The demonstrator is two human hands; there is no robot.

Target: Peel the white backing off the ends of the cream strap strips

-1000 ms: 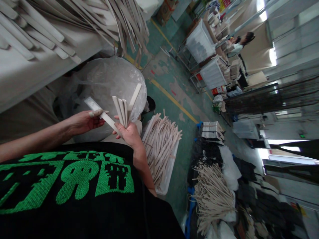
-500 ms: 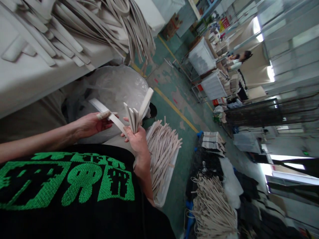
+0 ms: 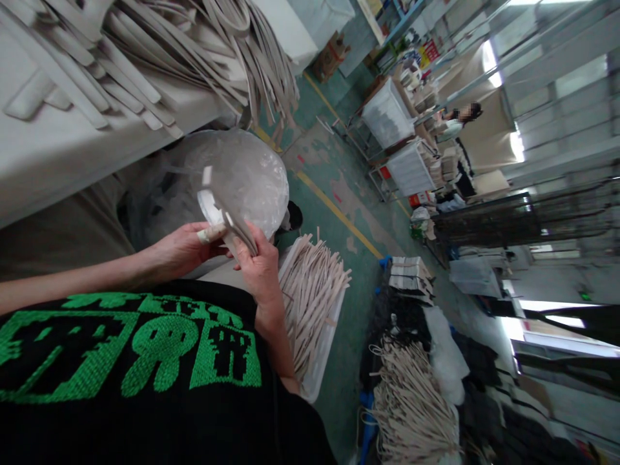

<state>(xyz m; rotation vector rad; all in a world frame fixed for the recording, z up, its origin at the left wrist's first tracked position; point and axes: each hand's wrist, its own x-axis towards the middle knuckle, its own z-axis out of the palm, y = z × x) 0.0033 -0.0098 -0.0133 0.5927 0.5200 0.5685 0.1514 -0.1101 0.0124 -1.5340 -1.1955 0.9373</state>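
Observation:
Several pale beige strips (image 3: pixel 236 231) are bunched between my hands in front of my chest, their far ends blurred. My right hand (image 3: pixel 261 263) is closed round the lower ends, thumb laid along them. From the other side my left hand (image 3: pixel 196 242), with a light wrap on one finger, pinches the same bunch; some of its fingertips are hidden behind the strips. Just beyond the hands stands a round tub lined with clear plastic (image 3: pixel 256 168).
Long beige strips (image 3: pixel 194 58) lie heaped on a pale table (image 3: pixel 159 145) at upper left. A white crate (image 3: pixel 322 361) of thin strips stands by my right arm. More strips (image 3: pixel 411 407) lie lower right. Further off, a person (image 3: pixel 453 126) is among white bins (image 3: pixel 390 113).
The single strip in my left hand has swung over to the fanned strips in my right hand. The bunch now tilts left, and my hands are closer together.

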